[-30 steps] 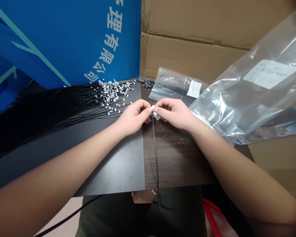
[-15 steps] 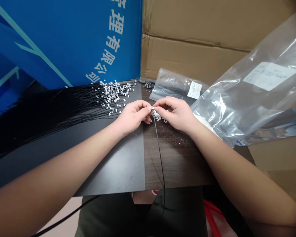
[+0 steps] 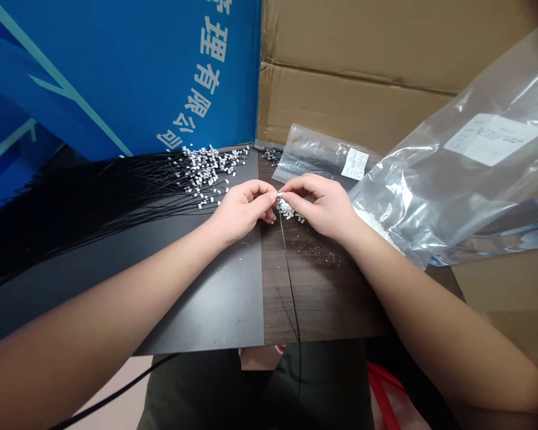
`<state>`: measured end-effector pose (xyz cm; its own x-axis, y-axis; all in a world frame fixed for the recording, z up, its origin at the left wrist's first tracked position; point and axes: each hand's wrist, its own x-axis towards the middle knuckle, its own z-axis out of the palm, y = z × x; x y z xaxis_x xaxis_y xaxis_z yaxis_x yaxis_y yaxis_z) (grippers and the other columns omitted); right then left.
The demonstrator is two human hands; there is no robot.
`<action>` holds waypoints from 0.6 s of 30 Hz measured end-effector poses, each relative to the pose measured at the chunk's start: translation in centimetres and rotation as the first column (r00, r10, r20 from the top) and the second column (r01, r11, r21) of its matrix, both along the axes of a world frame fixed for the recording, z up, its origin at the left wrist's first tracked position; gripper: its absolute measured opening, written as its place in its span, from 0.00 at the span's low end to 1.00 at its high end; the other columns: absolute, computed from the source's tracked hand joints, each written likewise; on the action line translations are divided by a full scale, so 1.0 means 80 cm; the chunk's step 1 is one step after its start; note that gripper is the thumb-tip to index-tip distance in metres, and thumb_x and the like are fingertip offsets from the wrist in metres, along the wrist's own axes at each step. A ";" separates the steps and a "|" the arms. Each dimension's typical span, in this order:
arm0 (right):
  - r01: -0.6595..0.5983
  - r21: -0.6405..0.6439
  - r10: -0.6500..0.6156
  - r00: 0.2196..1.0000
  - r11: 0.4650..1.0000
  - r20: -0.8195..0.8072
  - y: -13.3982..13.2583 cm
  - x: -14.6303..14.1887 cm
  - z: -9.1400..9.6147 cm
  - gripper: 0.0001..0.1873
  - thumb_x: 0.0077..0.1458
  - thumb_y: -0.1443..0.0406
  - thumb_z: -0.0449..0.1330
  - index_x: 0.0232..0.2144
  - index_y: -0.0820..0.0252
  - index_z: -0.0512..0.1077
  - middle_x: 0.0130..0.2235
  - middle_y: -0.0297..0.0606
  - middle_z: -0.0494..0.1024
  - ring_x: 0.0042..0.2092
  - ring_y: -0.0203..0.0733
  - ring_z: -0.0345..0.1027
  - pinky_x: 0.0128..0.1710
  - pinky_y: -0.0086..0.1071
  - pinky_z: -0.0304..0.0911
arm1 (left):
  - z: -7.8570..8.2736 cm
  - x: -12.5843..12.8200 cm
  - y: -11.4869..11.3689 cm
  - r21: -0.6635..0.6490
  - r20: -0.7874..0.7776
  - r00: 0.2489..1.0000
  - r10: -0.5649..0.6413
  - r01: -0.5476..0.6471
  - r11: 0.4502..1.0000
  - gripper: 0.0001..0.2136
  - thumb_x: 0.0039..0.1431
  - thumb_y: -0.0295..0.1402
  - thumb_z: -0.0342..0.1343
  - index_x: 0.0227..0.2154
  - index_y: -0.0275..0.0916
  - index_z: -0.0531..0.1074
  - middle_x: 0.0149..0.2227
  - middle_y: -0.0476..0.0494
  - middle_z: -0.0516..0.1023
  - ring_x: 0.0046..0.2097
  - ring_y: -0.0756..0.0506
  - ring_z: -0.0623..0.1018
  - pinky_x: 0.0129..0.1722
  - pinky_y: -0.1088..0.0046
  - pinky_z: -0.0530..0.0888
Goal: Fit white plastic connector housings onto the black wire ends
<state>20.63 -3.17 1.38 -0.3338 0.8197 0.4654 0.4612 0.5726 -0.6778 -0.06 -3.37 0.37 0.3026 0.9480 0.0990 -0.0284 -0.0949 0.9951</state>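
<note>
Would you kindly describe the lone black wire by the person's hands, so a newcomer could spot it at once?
On the dark wood-grain board, the left hand and right hand bring their fingers together. A thin black wire runs down from them across the board. Unlike the fanned bundle of black wires to the left, it lies alone.

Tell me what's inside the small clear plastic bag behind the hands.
The small clear plastic bag holds a dark bundle, perhaps black cables. Glare and its white label hide the rest, so single strands cannot be made out.
</note>
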 end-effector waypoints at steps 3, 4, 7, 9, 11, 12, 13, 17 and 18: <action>0.005 -0.004 -0.005 1.000 1.000 0.002 -0.002 0.000 0.001 0.07 0.66 0.60 0.66 0.38 0.55 0.83 0.41 0.38 0.86 0.43 0.46 0.77 0.46 0.39 0.68 | 0.000 0.000 0.000 0.002 -0.010 1.000 -0.001 0.001 1.000 0.06 0.63 0.34 0.63 0.35 0.37 0.74 0.29 0.48 0.78 0.29 0.51 0.79 0.32 0.75 0.76; 0.009 -0.007 -0.009 1.000 1.000 0.004 -0.002 -0.001 0.001 0.07 0.65 0.60 0.66 0.38 0.54 0.83 0.41 0.39 0.86 0.43 0.46 0.77 0.46 0.40 0.68 | 0.001 0.000 0.000 0.002 -0.014 1.000 -0.001 0.001 1.000 0.06 0.63 0.34 0.63 0.35 0.37 0.74 0.28 0.48 0.79 0.29 0.51 0.79 0.32 0.75 0.76; 0.020 -0.036 -0.020 1.000 0.999 0.002 -0.003 -0.003 0.001 0.07 0.64 0.60 0.66 0.38 0.54 0.83 0.41 0.39 0.86 0.42 0.46 0.76 0.46 0.40 0.69 | 0.002 -0.001 -0.001 -0.007 -0.024 1.000 0.000 -0.001 1.000 0.06 0.63 0.34 0.63 0.35 0.37 0.74 0.28 0.48 0.79 0.29 0.51 0.79 0.33 0.74 0.77; 0.023 -0.097 -0.027 0.999 0.995 -0.039 -0.002 -0.005 0.001 0.07 0.63 0.59 0.67 0.38 0.56 0.82 0.40 0.39 0.85 0.41 0.44 0.75 0.44 0.39 0.69 | 0.001 -0.001 -0.001 -0.014 -0.023 1.000 0.006 -0.007 1.000 0.06 0.63 0.33 0.63 0.35 0.37 0.74 0.28 0.48 0.78 0.29 0.51 0.79 0.33 0.73 0.77; 0.023 -0.197 -0.046 0.993 0.980 -0.112 -0.001 -0.006 0.001 0.08 0.61 0.59 0.67 0.37 0.57 0.80 0.36 0.37 0.83 0.36 0.41 0.73 0.40 0.37 0.68 | 0.001 -0.001 -0.001 -0.008 -0.018 1.000 0.017 -0.017 1.000 0.05 0.63 0.33 0.62 0.34 0.37 0.74 0.29 0.48 0.78 0.29 0.51 0.79 0.33 0.73 0.77; 0.018 -0.259 -0.059 0.987 0.966 -0.150 -0.001 -0.007 0.001 0.08 0.60 0.59 0.67 0.36 0.58 0.80 0.35 0.37 0.82 0.34 0.40 0.72 0.37 0.36 0.67 | 0.000 -0.001 0.000 0.000 -0.017 1.000 0.026 -0.026 1.000 0.05 0.63 0.33 0.62 0.34 0.37 0.74 0.29 0.49 0.78 0.29 0.51 0.79 0.33 0.73 0.77; 0.007 -0.324 -0.070 0.980 0.946 -0.185 0.000 -0.007 0.001 0.08 0.59 0.59 0.67 0.34 0.59 0.79 0.33 0.36 0.82 0.32 0.38 0.70 0.35 0.35 0.66 | -0.001 -0.001 0.000 0.010 -0.018 0.999 0.035 -0.035 0.999 0.05 0.63 0.33 0.62 0.34 0.37 0.74 0.30 0.49 0.78 0.29 0.51 0.79 0.33 0.73 0.77; -0.087 -0.536 -0.076 0.958 0.840 -0.275 0.000 -0.009 0.001 0.09 0.57 0.59 0.69 0.32 0.60 0.80 0.31 0.37 0.82 0.28 0.35 0.69 0.29 0.32 0.64 | -0.001 0.000 0.001 0.057 -0.031 0.997 0.065 -0.063 0.996 0.05 0.64 0.32 0.62 0.34 0.37 0.74 0.30 0.49 0.77 0.29 0.51 0.78 0.32 0.74 0.76; -0.105 -0.559 -0.072 0.956 0.822 -0.285 0.000 -0.010 0.001 0.10 0.57 0.59 0.69 0.32 0.60 0.80 0.32 0.37 0.83 0.28 0.35 0.69 0.28 0.31 0.64 | 0.000 0.000 0.001 0.067 -0.032 0.997 0.066 -0.064 0.996 0.05 0.64 0.32 0.62 0.34 0.37 0.74 0.29 0.49 0.77 0.29 0.51 0.78 0.32 0.74 0.76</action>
